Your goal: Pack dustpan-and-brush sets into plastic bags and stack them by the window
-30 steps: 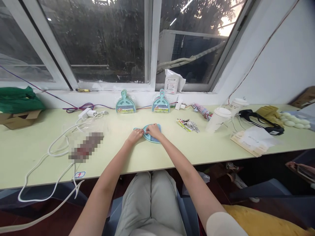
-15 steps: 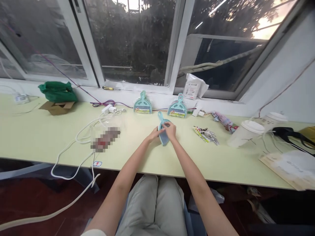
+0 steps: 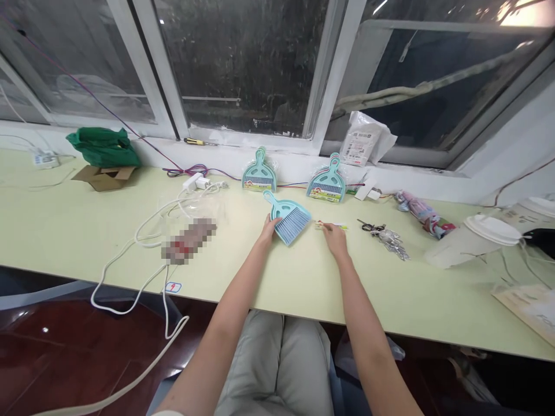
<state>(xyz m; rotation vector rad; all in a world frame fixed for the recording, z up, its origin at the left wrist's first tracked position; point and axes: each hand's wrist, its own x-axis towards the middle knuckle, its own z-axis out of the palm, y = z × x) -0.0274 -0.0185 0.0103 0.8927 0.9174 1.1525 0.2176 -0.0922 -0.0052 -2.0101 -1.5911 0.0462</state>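
My left hand (image 3: 270,229) grips the left edge of a light-blue dustpan with a brush (image 3: 289,221) set in it, bristles facing me and handle pointing to the upper left. To its right, my right hand (image 3: 333,237) pinches a yellow-green label card (image 3: 338,226), partly hidden by the fingers. Behind the dustpan stand two packed dustpan-and-brush sets, the left one (image 3: 259,173) and the right one (image 3: 327,182), both in clear wrap with printed labels, leaning near the wall. A small bunch of silvery ties (image 3: 392,241) with black ones lies right of my right hand.
White cables (image 3: 136,242) and a pixelated object (image 3: 188,241) lie at left. A green bag (image 3: 103,153) sits on a cardboard box (image 3: 104,178). At right are a folded umbrella (image 3: 427,216), white lidded cups (image 3: 474,242) and a paper bag (image 3: 526,306). The table edge (image 3: 299,316) runs before my lap.
The dustpan set has turned and now shows its full brush face. My right hand has left it, moved right and taken a label card from beside the ties. The view has shifted slightly.
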